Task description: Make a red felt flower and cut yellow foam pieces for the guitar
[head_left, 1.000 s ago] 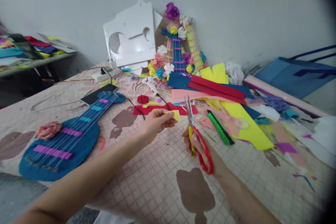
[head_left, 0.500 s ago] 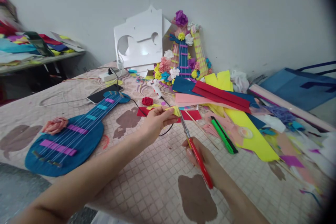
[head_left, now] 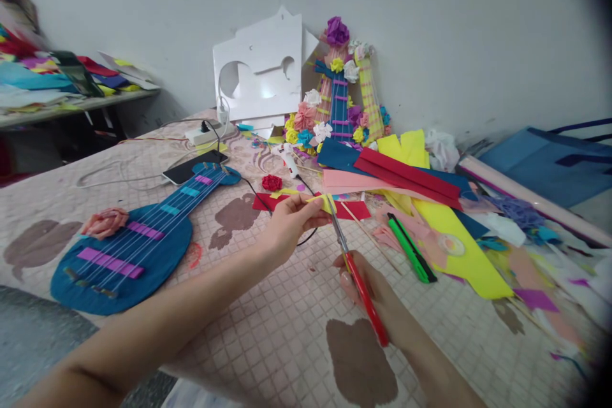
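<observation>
My left hand (head_left: 292, 224) pinches a small piece of yellow paper (head_left: 327, 203) between thumb and fingers. In my right hand (head_left: 366, 280) is a pair of scissors (head_left: 364, 299) with red handles; the blades reach up to the right edge of the yellow piece. Whether the blades are parted I cannot tell. Beneath the yellow piece lies a red paper strip (head_left: 356, 210) on the table. A red paper rose (head_left: 272, 182) and a white glue gun (head_left: 287, 159) lie just beyond my left hand.
To the left rests a blue toy guitar (head_left: 162, 229) with strings and a pink paper flower. A green cutter knife (head_left: 408, 247), a thin stick (head_left: 373, 239) and coloured paper sheets (head_left: 449, 236) spread over the right. Flower-decorated guitars (head_left: 339, 105) lean on the wall. A phone (head_left: 191, 167) lies behind.
The view has shifted slightly, so everything sits a little further right. My hands, the yellow paper and the scissors keep nearly the same arrangement.
</observation>
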The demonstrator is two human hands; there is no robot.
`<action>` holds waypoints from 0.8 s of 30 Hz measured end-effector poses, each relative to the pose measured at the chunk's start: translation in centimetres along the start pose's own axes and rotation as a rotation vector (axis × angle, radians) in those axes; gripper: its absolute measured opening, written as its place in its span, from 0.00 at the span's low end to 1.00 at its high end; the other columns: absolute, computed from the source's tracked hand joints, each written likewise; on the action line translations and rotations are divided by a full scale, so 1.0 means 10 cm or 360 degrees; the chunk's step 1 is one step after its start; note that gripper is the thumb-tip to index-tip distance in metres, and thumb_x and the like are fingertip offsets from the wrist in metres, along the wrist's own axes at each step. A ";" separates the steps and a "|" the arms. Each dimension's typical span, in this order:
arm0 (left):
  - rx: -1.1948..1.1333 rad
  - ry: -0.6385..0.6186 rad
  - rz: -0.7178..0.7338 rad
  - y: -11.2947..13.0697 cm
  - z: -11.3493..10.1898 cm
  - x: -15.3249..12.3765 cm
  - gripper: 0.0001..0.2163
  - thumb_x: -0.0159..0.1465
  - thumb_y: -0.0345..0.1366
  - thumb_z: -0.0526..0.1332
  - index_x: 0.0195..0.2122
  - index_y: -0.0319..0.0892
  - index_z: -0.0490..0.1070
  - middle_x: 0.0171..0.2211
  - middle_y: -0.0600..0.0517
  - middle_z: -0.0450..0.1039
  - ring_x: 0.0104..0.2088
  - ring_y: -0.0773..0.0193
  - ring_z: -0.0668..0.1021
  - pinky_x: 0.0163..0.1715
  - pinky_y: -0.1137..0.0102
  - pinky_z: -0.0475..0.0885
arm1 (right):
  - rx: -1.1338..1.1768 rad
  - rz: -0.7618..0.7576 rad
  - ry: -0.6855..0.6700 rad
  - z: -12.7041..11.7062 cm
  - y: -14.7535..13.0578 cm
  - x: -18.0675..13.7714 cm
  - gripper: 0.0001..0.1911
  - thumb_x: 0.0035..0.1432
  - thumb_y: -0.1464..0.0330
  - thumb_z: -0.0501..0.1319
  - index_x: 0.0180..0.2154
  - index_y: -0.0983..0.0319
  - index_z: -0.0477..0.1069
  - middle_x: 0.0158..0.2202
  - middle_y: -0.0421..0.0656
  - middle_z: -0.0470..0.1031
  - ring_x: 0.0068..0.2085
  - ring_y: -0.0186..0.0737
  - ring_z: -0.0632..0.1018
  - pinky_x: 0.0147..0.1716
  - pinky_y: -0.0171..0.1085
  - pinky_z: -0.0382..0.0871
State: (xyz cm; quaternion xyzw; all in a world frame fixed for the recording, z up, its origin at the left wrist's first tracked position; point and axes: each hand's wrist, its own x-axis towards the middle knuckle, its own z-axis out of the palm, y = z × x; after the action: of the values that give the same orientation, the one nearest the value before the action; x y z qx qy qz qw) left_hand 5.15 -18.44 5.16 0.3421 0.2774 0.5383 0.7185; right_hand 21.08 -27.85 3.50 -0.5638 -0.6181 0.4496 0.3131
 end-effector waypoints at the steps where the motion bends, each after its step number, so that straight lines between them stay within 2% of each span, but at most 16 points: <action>1: -0.0003 0.0002 0.0008 0.00 0.00 0.00 0.10 0.54 0.35 0.69 0.29 0.35 0.70 0.27 0.50 0.76 0.28 0.68 0.78 0.36 0.71 0.74 | -0.0011 -0.0004 0.0004 0.00 0.00 0.00 0.13 0.57 0.57 0.57 0.36 0.59 0.62 0.28 0.37 0.64 0.27 0.34 0.65 0.25 0.34 0.60; 5: -0.0007 0.0015 0.0017 -0.01 0.00 0.00 0.10 0.54 0.35 0.69 0.29 0.35 0.70 0.27 0.51 0.76 0.28 0.69 0.78 0.37 0.70 0.75 | -0.0067 -0.0058 0.0053 0.00 0.01 0.01 0.12 0.57 0.57 0.57 0.35 0.60 0.62 0.28 0.37 0.65 0.28 0.35 0.66 0.26 0.34 0.61; 14: 0.0009 0.0009 0.0009 -0.01 0.00 0.01 0.10 0.55 0.35 0.68 0.29 0.35 0.70 0.27 0.49 0.77 0.28 0.68 0.79 0.35 0.71 0.75 | -0.0027 -0.0112 0.0121 0.04 -0.03 0.03 0.13 0.56 0.56 0.56 0.32 0.60 0.61 0.23 0.34 0.58 0.23 0.32 0.60 0.21 0.33 0.56; 24: 0.0002 -0.0024 0.0002 -0.01 -0.01 0.02 0.09 0.55 0.35 0.68 0.28 0.35 0.69 0.28 0.49 0.77 0.27 0.68 0.79 0.36 0.69 0.75 | -0.0036 -0.0161 0.0187 0.09 0.03 0.06 0.15 0.55 0.54 0.57 0.29 0.59 0.60 0.22 0.34 0.58 0.21 0.31 0.59 0.19 0.33 0.55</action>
State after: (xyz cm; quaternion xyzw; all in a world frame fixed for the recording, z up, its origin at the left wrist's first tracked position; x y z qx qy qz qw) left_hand 5.15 -18.20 4.99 0.3469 0.2721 0.5359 0.7200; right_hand 20.33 -27.48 2.79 -0.5607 -0.6315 0.3922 0.3648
